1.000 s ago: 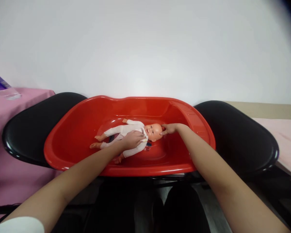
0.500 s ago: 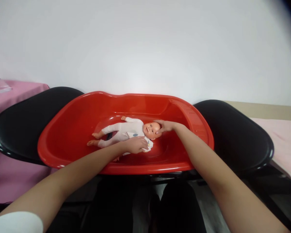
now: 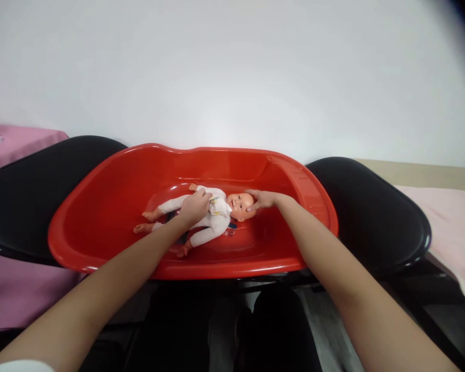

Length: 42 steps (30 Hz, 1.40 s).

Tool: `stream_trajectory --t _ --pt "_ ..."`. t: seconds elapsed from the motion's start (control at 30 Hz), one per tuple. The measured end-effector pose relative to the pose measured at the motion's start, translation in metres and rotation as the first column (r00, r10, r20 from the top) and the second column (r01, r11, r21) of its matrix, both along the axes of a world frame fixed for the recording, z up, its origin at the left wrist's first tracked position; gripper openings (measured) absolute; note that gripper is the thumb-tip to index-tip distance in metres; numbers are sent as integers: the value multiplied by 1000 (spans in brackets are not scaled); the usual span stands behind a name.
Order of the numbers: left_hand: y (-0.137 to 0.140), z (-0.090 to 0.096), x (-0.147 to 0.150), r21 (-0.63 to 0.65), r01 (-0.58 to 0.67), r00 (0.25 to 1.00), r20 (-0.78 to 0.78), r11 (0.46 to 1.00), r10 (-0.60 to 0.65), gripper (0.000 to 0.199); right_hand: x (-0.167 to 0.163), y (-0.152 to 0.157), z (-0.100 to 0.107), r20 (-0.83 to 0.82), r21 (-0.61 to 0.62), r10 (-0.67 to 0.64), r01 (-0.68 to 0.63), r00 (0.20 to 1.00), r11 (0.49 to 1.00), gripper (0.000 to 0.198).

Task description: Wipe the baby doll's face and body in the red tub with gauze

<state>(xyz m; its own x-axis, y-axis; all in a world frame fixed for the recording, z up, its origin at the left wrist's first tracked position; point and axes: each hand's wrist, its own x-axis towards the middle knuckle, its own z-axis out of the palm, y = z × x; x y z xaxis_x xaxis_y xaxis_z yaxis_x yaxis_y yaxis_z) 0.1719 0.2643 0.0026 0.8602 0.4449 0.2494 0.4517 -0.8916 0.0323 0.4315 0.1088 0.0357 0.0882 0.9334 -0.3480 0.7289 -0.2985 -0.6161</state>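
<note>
Doll [image 3: 213, 227]: face-up inside red tub [image 3: 101, 222], confined by its walls.
Right hand [image 3: 265, 199]: fingers clasp doll's head [image 3: 241, 205], apparently steadying it.
Left hand [image 3: 195, 207]: fingers seemingly pinch chest cloth [image 3: 220, 206]; contact partly hidden.

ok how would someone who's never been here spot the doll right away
Below the pale wall is the big red tub. On its floor lies the doll, its head at the right hand and its feet toward the left of the picture. Unlike the red tub around it, it wears white and has a bald head.
</note>
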Motion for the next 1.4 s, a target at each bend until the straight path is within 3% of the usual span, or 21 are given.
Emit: stream_trajectory --t 0.1,0.2,0.33,0.5,0.63,0.73,0.87,0.97,1.17,1.4 --pt "2 7 -4 -54 -95 985 139 994 101 28 -1 0 1 -12 -41 -11 10 1000 999 97" --pt "5 13 -7 -87 -129 904 398 988 153 25 -3 0 5 -12 -45 -7 7 1000 999 96" --pt "9 15 -6 -16 -1 773 634 1000 10 26 -7 -1 9 10 -62 -43 43 999 997 98" --pt "12 14 -4 108 13 760 646 994 -79 33 -10 -2 13 18 -83 -46 48 999 995 98" --pt "16 12 -4 74 11 753 656 997 -57 20 -9 -2 13 -1 -84 -30 30 1000 996 99" --pt "15 15 -6 -6 25 675 738 1000 -13 15 -8 -3 13 19 -92 -31 33 999 995 99" --pt "8 26 -10 -71 72 520 854 995 23 29 -10 -4 18 23 -115 -38 41 999 993 99" --pt "5 33 -12 -107 66 479 876 992 62 35 -13 -4 20 25 -123 -48 50 999 991 99" --pt "3 37 -13 -84 88 404 914 993 42 22 -11 -4 18 -1 -114 -37 37 999 993 100" --pt "3 32 -12 -107 115 459 887 988 42 23 -13 -4 22 41 -151 -57 63 998 987 101"
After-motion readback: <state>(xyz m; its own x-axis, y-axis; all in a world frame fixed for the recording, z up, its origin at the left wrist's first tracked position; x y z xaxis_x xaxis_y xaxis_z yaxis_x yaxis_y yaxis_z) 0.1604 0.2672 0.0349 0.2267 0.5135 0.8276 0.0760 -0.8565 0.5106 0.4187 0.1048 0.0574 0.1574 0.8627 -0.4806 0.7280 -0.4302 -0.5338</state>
